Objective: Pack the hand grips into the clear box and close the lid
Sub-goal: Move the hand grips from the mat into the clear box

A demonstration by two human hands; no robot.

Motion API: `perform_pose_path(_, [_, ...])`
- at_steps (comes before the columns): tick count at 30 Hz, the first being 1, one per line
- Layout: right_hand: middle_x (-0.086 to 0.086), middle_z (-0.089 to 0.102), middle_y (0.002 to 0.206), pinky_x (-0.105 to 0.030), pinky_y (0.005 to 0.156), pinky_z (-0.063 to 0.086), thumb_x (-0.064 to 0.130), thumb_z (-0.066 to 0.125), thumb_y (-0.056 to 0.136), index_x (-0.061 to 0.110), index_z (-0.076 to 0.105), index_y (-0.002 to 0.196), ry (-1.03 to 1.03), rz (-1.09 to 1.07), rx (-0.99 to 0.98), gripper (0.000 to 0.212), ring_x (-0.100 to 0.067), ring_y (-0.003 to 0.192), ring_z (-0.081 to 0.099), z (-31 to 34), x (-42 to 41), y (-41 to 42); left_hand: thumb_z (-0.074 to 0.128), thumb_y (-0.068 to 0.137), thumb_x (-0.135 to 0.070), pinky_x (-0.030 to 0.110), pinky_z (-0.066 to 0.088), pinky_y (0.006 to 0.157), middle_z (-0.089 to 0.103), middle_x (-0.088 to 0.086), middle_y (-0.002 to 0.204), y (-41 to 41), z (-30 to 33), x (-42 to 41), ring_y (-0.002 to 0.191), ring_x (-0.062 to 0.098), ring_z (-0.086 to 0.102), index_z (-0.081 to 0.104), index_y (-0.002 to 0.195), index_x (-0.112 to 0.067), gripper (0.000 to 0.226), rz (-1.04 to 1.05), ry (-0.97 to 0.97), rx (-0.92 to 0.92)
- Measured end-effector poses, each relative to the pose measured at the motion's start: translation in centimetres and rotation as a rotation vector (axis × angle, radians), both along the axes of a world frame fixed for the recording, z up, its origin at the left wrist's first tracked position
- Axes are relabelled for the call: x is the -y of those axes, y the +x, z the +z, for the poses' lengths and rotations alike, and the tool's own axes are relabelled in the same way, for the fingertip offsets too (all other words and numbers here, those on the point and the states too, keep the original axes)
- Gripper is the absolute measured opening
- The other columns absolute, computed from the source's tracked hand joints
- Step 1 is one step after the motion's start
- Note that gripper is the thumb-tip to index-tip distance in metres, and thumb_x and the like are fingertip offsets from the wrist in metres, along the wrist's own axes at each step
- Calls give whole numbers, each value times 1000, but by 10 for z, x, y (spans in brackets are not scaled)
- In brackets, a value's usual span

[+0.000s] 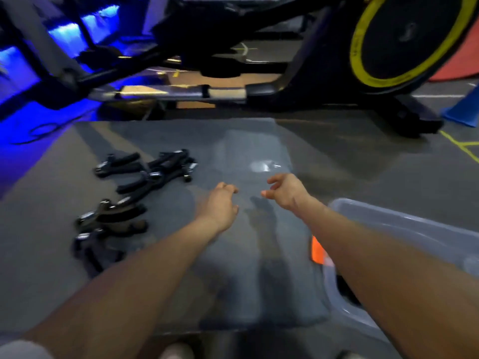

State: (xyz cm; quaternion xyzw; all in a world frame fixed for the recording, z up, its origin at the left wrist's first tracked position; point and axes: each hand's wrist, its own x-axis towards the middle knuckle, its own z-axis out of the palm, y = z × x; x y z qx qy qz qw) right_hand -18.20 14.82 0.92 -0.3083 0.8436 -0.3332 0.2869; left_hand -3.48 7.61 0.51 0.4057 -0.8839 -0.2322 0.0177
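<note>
Several black hand grips (145,168) lie in a loose heap on the grey floor at the left, with more of them (108,224) nearer to me. The clear lid (248,151) lies flat on the floor in the middle. My left hand (220,206) and my right hand (285,191) hover over the lid side by side, fingers curled and apart, holding nothing. The clear box (388,221) stands open at the lower right, partly behind my right forearm, with an orange latch (317,250) on its near end.
An exercise bike (272,73) with a yellow-rimmed flywheel (404,37) stands across the back. A blue cone (464,107) and a red mat (461,63) sit at the far right. Yellow floor tape (464,146) runs at the right. Blue light falls on the floor at the left.
</note>
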Motion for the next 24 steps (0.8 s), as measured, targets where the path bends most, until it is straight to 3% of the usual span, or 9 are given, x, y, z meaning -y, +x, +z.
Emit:
perform_pose_path(3, [-7, 51, 88, -20, 60, 37, 9, 71, 82, -4, 55, 123, -10, 112, 17, 46, -18, 87, 48, -4, 50, 50, 56, 87, -20, 38, 42, 103, 44, 6, 135, 61, 4, 32, 124, 27, 49, 47, 131, -19, 45, 108, -7, 12])
perform_pose_path(7, [-6, 51, 97, -29, 86, 44, 14, 72, 82, 1, 56, 123, 4, 205, 56, 46, -16, 90, 48, -15, 101, 114, 57, 86, -21, 42, 42, 103, 43, 9, 133, 134, -3, 67, 126, 28, 48, 48, 129, -18, 44, 246, -6, 58])
perform_pose_path(10, [-4, 50, 99, -30, 96, 44, 18, 71, 83, 5, 56, 123, 31, 261, 81, 45, -15, 92, 48, -33, 130, 152, 58, 87, -22, 41, 42, 103, 41, 9, 136, 180, -17, 87, 126, 29, 46, 46, 130, -17, 45, 359, 8, 82])
perform_pose_path(12, [-3, 50, 99, -29, 94, 44, 19, 72, 82, 4, 56, 122, 54, 280, 95, 46, -14, 92, 48, -49, 143, 171, 60, 85, -22, 40, 42, 102, 41, 10, 135, 206, -30, 96, 124, 31, 47, 46, 128, -14, 46, 457, 18, 74])
perform_pose_path(16, [-7, 55, 99, -26, 74, 44, 20, 74, 79, 4, 57, 123, 88, 320, 103, 49, -16, 89, 50, -75, 159, 200, 67, 81, -24, 40, 40, 102, 43, 19, 130, 239, -53, 106, 121, 36, 47, 43, 123, -2, 53, 711, 111, 4])
perform_pose_path(20, [-2, 55, 80, -25, 77, 39, 14, 73, 80, 0, 62, 113, 89, 352, 90, 37, -18, 86, 52, -86, 169, 216, 68, 80, -40, 38, 38, 104, 43, 21, 135, 252, -79, 113, 128, 36, 42, 39, 131, 3, 73, 923, 310, 36])
perform_pose_path(22, [3, 51, 71, -24, 77, 39, 12, 73, 80, 1, 61, 115, 85, 345, 107, 39, -17, 85, 51, -91, 171, 221, 59, 86, -46, 36, 42, 98, 54, 20, 128, 256, -87, 114, 123, 34, 48, 50, 123, 4, 63, 918, 394, 25])
perform_pose_path(24, [2, 52, 75, -23, 74, 39, 12, 73, 80, 1, 60, 116, 86, 349, 113, 40, -17, 85, 51, -93, 173, 225, 57, 88, -44, 33, 46, 90, 63, 19, 117, 257, -90, 115, 115, 33, 57, 60, 111, 4, 53, 920, 438, -22])
